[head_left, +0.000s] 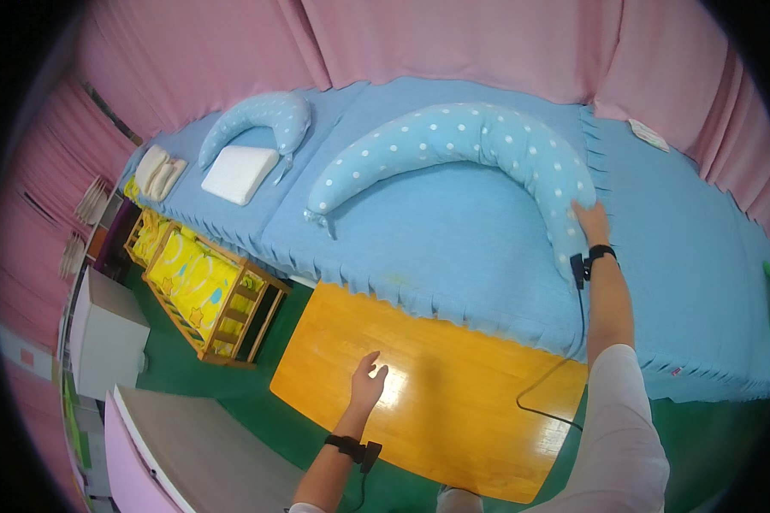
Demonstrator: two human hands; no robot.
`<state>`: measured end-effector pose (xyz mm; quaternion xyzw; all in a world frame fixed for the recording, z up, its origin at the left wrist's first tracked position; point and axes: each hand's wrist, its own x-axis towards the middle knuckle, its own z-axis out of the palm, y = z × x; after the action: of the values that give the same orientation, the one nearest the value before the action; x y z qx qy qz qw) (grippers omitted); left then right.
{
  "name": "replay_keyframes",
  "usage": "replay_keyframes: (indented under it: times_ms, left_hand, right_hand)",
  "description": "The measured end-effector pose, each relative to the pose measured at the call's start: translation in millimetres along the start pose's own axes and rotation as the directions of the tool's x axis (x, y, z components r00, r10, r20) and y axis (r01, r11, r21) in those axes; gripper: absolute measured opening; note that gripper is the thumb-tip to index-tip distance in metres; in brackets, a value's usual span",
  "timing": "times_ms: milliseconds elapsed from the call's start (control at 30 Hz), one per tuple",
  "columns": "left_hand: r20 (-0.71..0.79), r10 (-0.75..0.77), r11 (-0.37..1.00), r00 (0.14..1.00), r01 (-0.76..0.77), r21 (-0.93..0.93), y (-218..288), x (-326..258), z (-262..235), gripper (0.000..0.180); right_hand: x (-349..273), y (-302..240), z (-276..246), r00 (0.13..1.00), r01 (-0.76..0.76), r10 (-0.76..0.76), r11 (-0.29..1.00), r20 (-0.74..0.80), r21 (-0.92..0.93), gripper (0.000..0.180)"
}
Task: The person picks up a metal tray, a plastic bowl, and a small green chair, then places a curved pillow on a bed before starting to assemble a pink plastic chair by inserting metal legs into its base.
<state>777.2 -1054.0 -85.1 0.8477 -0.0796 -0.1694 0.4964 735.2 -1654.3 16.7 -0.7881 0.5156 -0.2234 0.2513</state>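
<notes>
A long crescent-shaped pillow (pixel 475 135), light blue with white dots, lies curved across the blue-covered bed (pixel 436 231). At its right end, my right hand (pixel 592 224) grips the edge of the fabric, with the fingers partly hidden against it. The pillow's left end has a tied tip and rests on the cover. My left hand (pixel 368 383) hangs over a yellow wooden table (pixel 479 368), holding nothing, its thumb and fingers apart. Each wrist wears a black strap with a small device and a cable.
Farther left on the bed are a smaller dotted crescent pillow (pixel 261 113), a white foam pillow (pixel 240 174) and folded beige cloth (pixel 157 173). A wooden crib (pixel 222 338) with yellow bedding stands left of the bed. Pink curtains (pixel 453 43) hang behind. A grey-topped cabinet (pixel 201 445) is at lower left.
</notes>
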Motion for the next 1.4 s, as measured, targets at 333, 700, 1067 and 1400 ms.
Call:
replay_keyframes:
  times_ms: [333, 700, 1067, 1400]
  left_hand:
    - [-0.204, -0.07, 0.997, 0.977, 0.076, 0.021, -89.2, 4.1, -58.7, 0.033]
    - [-0.199, 0.482, 0.794, 0.853, -0.33, 0.511, 104.9, 330.2, -128.8, 0.064]
    - [-0.336, 0.772, 0.635, 0.54, -0.628, 0.45, 144.5, 546.7, -94.7, 0.058]
    - [-0.436, 0.569, 0.816, 0.697, -0.412, 0.406, 174.3, 582.6, -41.4, 0.062]
  right_hand:
    - [-52.6, 67.1, 33.9, 0.998, -0.006, 0.021, 0.966, -0.056, 0.259, 0.1]
    - [-89.6, 38.1, 42.7, 0.991, -0.082, 0.092, 0.992, -0.096, 0.097, 0.102]
    - [-22.1, -0.6, 81.6, 0.807, 0.177, 0.011, 0.949, -0.59, 0.26, 0.057]
    - [43.9, -21.1, 116.9, 0.889, -0.115, 0.046, 0.985, -0.455, -0.126, 0.069]
